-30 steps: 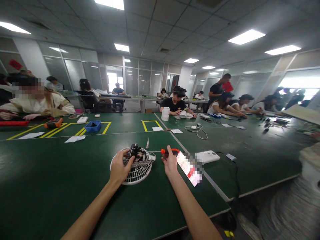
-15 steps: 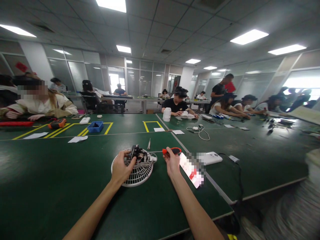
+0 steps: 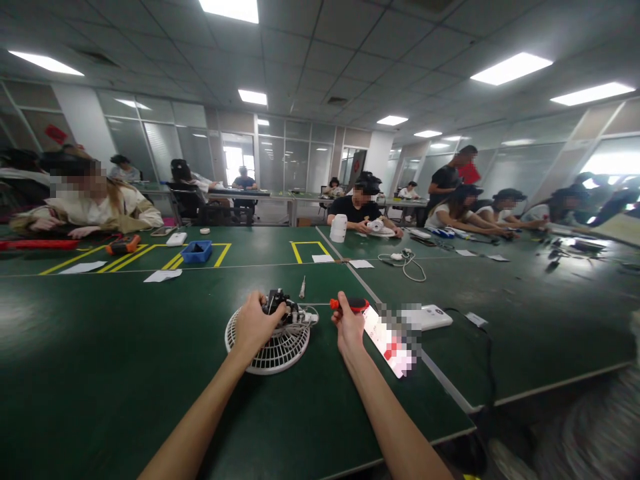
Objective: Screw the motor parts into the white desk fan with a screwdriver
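A white round fan grille (image 3: 280,353) lies on the green table, with a black fan motor (image 3: 276,301) and white wires on top of it. My left hand (image 3: 256,325) is closed around the motor's left side, thumb on its near face. In my right hand (image 3: 349,327) is a red and black screwdriver (image 3: 356,305), gripped by its handle. Its thin shaft points left toward the motor; whether the tip touches is too small to tell. Just behind the grille lies a small, slim clear-and-white tool (image 3: 303,287).
A lit phone (image 3: 387,343) and a white power bank (image 3: 433,317) with a black cable lie to the right. Farther off are a blue bin (image 3: 197,251), a coiled white cable (image 3: 413,267) and a white cylinder (image 3: 339,228). Several people sit around the tables.
The whole view has shifted slightly, so things appear a little farther right. My right hand has turned a bit around the screwdriver handle. My left hand keeps its hold on the motor.
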